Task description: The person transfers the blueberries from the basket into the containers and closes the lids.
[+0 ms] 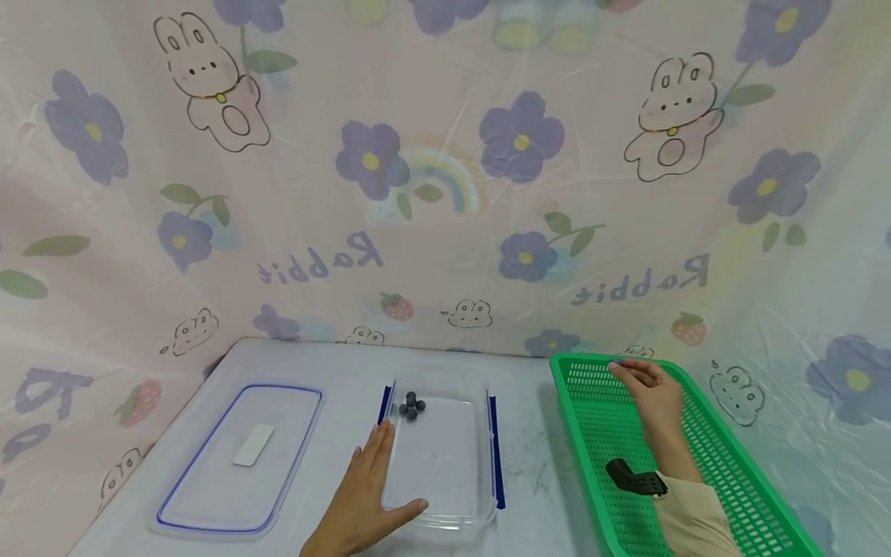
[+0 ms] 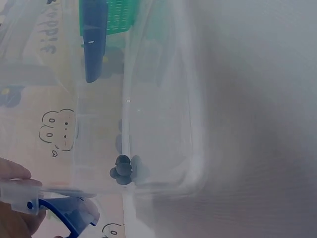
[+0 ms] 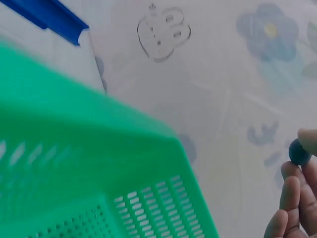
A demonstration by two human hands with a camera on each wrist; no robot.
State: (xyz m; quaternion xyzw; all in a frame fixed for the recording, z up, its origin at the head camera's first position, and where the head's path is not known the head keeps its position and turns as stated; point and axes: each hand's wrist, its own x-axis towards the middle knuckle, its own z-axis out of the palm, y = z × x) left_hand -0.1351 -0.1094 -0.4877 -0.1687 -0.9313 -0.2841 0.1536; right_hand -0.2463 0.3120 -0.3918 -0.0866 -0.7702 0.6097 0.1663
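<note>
My right hand (image 1: 654, 394) is raised over the far end of the green basket (image 1: 579, 445). Its thumb and fingertips pinch a small, round, dark blueberry (image 3: 299, 152). Several more blueberries (image 1: 412, 407) sit together at the far left corner inside a clear plastic container (image 1: 435, 472). Against the container's left wall, my left hand (image 1: 365, 487) lies with straight fingers, its thumb spread towards the near rim. The left wrist view shows its fingers (image 2: 14, 170) beside a blue-edged side clip (image 2: 74, 213).
A clear lid with a blue seal (image 1: 209, 495) lies left of the container, with a white rectangular label (image 1: 254, 445) on it. Blue clips (image 1: 497, 456) hang along the container's right side. Behind the table (image 1: 532, 441) hangs a printed curtain (image 1: 445, 201).
</note>
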